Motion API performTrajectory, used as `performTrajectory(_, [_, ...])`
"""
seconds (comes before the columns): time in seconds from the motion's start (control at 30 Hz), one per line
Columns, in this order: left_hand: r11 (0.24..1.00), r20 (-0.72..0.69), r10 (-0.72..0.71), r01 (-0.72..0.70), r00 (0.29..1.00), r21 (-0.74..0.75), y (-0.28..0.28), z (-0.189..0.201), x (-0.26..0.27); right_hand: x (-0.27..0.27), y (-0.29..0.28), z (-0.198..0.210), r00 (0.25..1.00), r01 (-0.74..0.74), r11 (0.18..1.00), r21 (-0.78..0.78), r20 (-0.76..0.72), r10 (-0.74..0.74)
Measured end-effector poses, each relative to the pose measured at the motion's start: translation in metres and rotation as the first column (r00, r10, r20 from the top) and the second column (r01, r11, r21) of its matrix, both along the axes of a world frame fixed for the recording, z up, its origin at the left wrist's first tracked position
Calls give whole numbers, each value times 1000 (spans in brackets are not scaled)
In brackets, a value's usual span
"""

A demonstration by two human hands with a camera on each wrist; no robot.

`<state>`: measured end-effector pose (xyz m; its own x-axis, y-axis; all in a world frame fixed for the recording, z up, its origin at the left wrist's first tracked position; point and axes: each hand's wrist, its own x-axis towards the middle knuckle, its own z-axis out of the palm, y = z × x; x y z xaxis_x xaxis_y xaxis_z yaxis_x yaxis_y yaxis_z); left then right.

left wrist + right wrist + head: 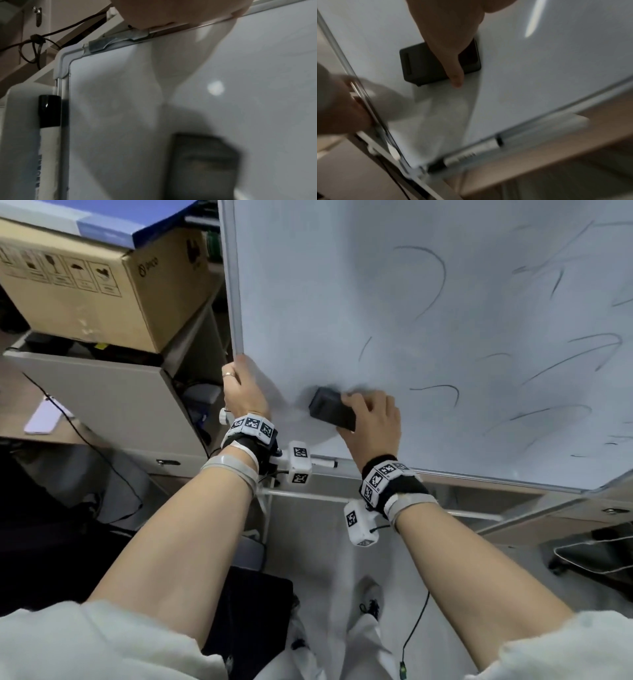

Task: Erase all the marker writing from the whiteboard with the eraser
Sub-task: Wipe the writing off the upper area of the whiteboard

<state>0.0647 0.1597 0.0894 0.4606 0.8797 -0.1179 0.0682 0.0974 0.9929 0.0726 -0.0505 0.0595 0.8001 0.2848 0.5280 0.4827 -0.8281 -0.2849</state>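
Note:
The whiteboard [342,302] fills the upper right of the head view, with thin dark marker strokes [435,278] across its middle and right. My right hand [371,417] grips a black eraser [330,407] and holds it flat against the board's lower left area. The eraser [423,63] shows in the right wrist view with my thumb across it, and blurred in the left wrist view [204,165]. My left hand [241,386] grips the board's left edge near the bottom corner, fingers curled round the frame.
A black-capped marker [471,154] lies on the tray under the board's bottom edge. A cardboard box [89,285] sits on a cabinet to the left. Cables [89,440] run across the dark floor at the left. My legs and shoe [368,594] are below.

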Motion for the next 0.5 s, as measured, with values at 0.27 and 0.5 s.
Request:
performTrajectory(0.27, [997, -56, 73, -72, 996, 12, -2, 9, 2, 11, -31, 14, 987, 136, 989, 61, 75, -140])
performTrajectory(0.5, [988, -105, 128, -117, 986, 100, -14, -1, 9, 6, -48, -21, 982, 186, 982, 20, -35, -185])
